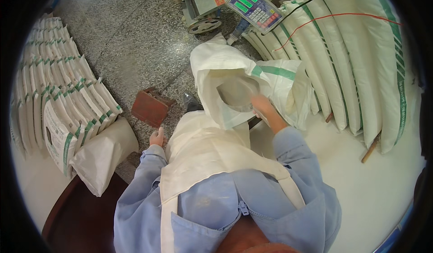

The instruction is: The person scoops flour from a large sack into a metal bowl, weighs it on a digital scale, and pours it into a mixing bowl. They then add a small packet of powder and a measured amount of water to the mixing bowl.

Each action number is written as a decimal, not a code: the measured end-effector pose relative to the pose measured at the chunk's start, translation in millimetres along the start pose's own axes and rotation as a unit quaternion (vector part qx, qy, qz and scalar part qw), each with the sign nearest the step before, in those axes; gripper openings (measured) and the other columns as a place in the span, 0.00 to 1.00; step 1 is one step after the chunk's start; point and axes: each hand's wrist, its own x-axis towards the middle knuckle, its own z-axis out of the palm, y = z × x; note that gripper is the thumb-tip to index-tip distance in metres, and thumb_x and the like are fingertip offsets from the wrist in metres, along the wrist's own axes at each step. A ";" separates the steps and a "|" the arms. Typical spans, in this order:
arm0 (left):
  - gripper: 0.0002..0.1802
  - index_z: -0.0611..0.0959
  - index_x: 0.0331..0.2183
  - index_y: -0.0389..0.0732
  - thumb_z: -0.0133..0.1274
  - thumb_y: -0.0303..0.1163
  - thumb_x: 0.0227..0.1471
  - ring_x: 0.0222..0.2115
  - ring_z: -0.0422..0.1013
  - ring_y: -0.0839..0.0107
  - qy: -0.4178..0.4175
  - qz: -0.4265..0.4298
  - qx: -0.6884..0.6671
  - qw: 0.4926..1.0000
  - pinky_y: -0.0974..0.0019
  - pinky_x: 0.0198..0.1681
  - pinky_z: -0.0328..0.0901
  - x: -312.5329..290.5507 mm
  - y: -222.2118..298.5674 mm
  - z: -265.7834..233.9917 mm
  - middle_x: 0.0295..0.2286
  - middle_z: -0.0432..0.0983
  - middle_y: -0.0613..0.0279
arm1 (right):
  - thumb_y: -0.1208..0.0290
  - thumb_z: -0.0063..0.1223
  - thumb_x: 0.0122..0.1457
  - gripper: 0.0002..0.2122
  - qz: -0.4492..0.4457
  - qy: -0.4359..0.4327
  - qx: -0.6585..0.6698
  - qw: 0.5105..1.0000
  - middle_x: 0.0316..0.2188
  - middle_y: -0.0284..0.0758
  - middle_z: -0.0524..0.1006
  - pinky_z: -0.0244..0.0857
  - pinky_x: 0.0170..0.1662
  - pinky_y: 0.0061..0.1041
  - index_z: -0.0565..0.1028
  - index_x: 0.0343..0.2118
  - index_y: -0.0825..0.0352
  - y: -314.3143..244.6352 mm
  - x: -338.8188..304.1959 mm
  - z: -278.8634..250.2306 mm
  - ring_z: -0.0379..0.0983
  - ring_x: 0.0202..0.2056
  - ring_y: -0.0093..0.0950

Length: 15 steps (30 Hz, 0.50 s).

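Note:
My right hand [262, 107] is closed on the near right edge of a round greyish metal scoop [236, 92], which is partly blurred. The scoop is inside the mouth of an open white woven sack [221, 56] in front of me; the sack's contents cannot be made out. A flap with a green stripe [277, 71] spreads from the sack's right side. My left hand [158, 138] hangs beside my cream apron [205, 144], its fingers loosely apart and holding nothing. Just beyond that hand is a small red-brown stool [151, 107] on the floor.
A weighing scale's display panel [254, 8] stands beyond the sack, near a metal platform [206, 0] with a wheel. Full white sacks [324, 59] line the right side. Rows of flat white packages [67, 81] are stacked at left, above a dark brown surface [90, 212].

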 end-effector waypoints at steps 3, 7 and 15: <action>0.26 0.73 0.29 0.37 0.46 0.54 0.49 0.14 0.65 0.75 0.002 0.031 0.024 0.999 0.71 0.15 0.60 -8.0 21.3 -7.2 0.19 0.71 0.61 | 0.62 0.40 0.51 0.16 0.003 0.000 0.006 1.000 0.14 0.41 0.69 0.57 0.14 0.28 0.68 0.28 0.75 6.0 -39.7 -2.9 0.65 0.12 0.28; 0.24 0.73 0.25 0.37 0.46 0.52 0.49 0.12 0.63 0.76 0.005 0.051 0.048 0.998 0.71 0.14 0.58 -17.2 41.6 9.6 0.16 0.69 0.63 | 0.63 0.41 0.52 0.15 -0.020 0.018 0.091 0.996 0.13 0.35 0.68 0.54 0.12 0.23 0.67 0.27 0.74 36.9 -98.4 -38.1 0.63 0.11 0.24; 0.24 0.73 0.21 0.38 0.46 0.52 0.49 0.12 0.64 0.76 0.002 0.060 0.121 0.991 0.70 0.15 0.59 -17.3 54.9 40.6 0.14 0.70 0.63 | 0.65 0.42 0.48 0.11 -0.036 0.077 0.236 0.968 0.08 0.34 0.66 0.52 0.09 0.20 0.68 0.19 0.67 109.3 -172.7 -132.6 0.58 0.06 0.23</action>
